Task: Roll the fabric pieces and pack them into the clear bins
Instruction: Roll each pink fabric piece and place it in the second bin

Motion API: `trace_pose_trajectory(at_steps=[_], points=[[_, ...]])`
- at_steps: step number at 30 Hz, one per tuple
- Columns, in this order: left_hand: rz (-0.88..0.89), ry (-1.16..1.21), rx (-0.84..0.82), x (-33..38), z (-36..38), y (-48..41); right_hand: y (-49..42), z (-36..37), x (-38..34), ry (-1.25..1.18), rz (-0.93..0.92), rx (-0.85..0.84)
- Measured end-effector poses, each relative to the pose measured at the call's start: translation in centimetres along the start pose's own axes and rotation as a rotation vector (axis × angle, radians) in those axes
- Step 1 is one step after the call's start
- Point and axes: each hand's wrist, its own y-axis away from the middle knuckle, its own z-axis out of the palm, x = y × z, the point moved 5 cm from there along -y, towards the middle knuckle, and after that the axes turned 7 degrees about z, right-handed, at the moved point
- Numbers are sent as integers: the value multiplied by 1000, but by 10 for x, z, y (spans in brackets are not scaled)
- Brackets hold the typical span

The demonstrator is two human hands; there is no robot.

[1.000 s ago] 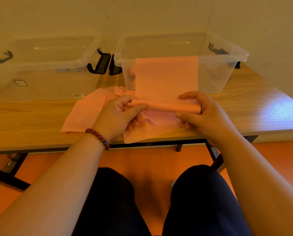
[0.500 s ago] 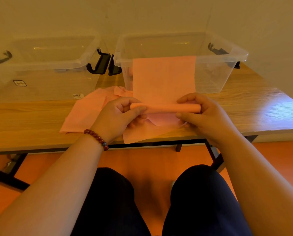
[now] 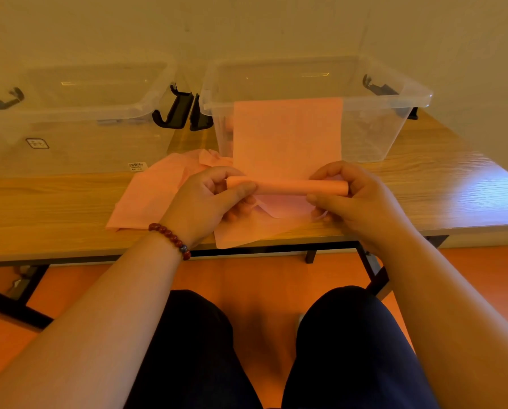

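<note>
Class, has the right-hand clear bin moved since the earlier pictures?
No. The right clear bin still stands latch to latch beside the left clear bin.

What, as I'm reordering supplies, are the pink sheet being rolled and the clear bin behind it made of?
Pink sheet: thin matte fabric, possibly non-woven; faintly textured, and it stands flat above the roll, so fairly stiff. Clear rectangular bin: glossy rigid transparent plastic, it seems; the wooden table shows through its walls and its rim glints.

barcode sticker (image 3: 137, 166) on left bin (image 3: 93, 149), illegible
</note>
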Motion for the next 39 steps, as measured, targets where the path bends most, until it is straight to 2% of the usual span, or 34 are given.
trace_pose_trajectory(at_steps=[39], points=[[-1, -20, 2, -1, -1, 1, 0, 1, -1, 11, 6, -8]])
